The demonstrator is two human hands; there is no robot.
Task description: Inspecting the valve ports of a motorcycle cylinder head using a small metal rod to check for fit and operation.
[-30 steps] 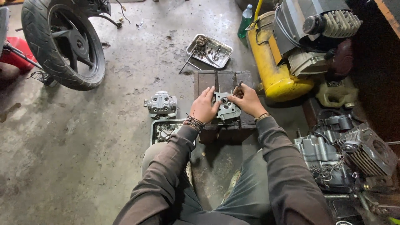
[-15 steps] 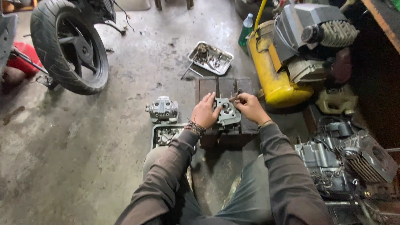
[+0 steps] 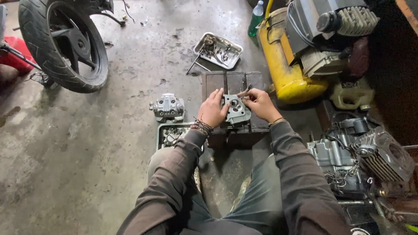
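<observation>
Head view of a workshop floor. The left hand [image 3: 213,109] grips the left edge of a grey metal engine part [image 3: 236,109], fingers closed around it; the right hand [image 3: 260,103] pinches a small dark piece [image 3: 247,90] at the part's upper right corner, too small to identify. The part rests on a low wooden block [image 3: 233,82] between the person's knees. Just left of the block lie a second cast cover [image 3: 168,106] on the concrete floor [image 3: 87,152] and a tray of small parts [image 3: 170,134]; farther off, a metal tray [image 3: 217,50] holds loose hardware. A yellow compressor tank [image 3: 285,69] stands to the right and a motorcycle wheel [image 3: 65,43] at upper left. Judged risk: the pinched piece is held by the fingertips alone, and a slip could drop it onto the cluttered floor, while the part could tip off the block if the left grip loosens
</observation>
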